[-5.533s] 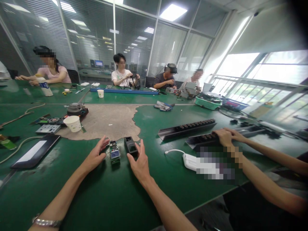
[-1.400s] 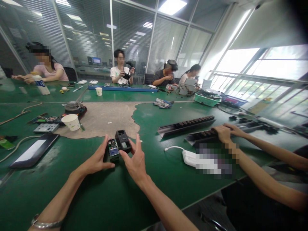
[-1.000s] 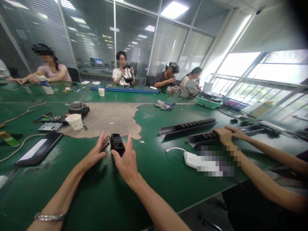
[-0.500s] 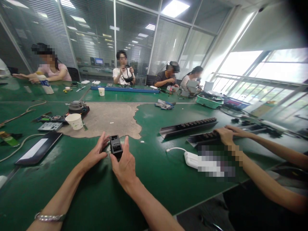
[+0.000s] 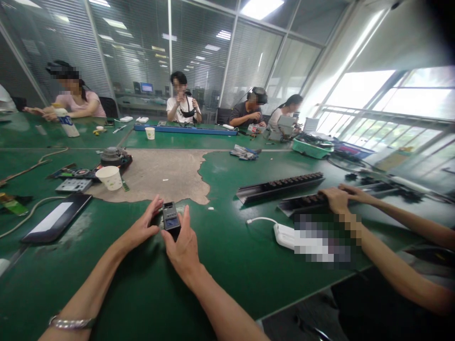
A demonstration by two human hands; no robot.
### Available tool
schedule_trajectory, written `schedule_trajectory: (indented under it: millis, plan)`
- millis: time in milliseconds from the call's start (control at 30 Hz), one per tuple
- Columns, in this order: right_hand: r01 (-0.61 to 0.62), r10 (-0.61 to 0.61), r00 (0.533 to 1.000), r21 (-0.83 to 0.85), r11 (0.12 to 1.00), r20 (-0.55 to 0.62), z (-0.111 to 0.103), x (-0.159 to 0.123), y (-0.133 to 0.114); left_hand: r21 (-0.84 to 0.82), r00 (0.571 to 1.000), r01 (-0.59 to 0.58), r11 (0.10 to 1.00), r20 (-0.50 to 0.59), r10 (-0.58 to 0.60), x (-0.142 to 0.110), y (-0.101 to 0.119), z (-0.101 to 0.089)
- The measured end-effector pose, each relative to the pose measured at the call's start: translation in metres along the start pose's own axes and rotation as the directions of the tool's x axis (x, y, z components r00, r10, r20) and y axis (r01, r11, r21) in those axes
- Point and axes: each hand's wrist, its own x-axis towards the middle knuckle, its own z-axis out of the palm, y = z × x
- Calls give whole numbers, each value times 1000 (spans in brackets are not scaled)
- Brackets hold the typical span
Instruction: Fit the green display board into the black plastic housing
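In the middle of the near table is a small black box-shaped device (image 5: 171, 219) with a dark grey top. Two recessed areas show on that top, and the lower one has a bluish sheen. Around its near end and right side is my right hand (image 5: 185, 244), the thumb at the lower left corner and the forefinger stretched along the right. My left hand (image 5: 146, 222) is beside the device's left side, fingers stretched out and thumb apart. Whether its fingertips touch the device is hard to make out. A silvery bracelet circles my left wrist.
A paper cup (image 5: 109, 178) stands near electronic parts on a torn brown sheet (image 5: 167, 177). A black panel (image 5: 59, 219) lies left. On the right, a co-worker's hands (image 5: 336, 199) rest on a black rail; another rail (image 5: 280, 187) and a white adapter (image 5: 284, 236) lie nearby.
The device's top has tipped slightly, and its lower recess now looks bluish instead of dark. Both my hands stay nearly in place. The view has shifted a little.
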Motion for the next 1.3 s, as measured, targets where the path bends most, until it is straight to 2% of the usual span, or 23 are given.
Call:
schedule_trajectory:
  millis: [133,300,500,600,733,967,1133,1300]
  plan:
    - [-36,35,999,47,998,17,-1,1,-2,19,1000,14,1000,2,-14,0,2,1]
    - [-33,35,999,109,994,-19,-6,6,-14,-65,1000,21,998,-22,-22,0,4,1]
    - [43,-24,994,189,981,-102,-35,19,-28,-130,999,15,991,-31,-19,-1,7,2]
    - [29,-10,993,161,987,-117,-54,22,-15,-121,999,18,992,-30,-22,-1,9,3]
    - [-59,73,992,132,990,-105,-69,19,13,-85,999,36,996,-20,-38,-1,12,3]
    - [-94,101,991,74,993,-89,-62,9,38,-62,1000,21,998,-19,-22,1,8,2]
    - [-110,109,989,-9,994,-97,-58,4,42,-57,1000,23,998,-10,-24,3,6,1]
    - [-89,89,989,11,996,-121,-61,2,40,-44,999,26,999,-22,-27,3,6,1]
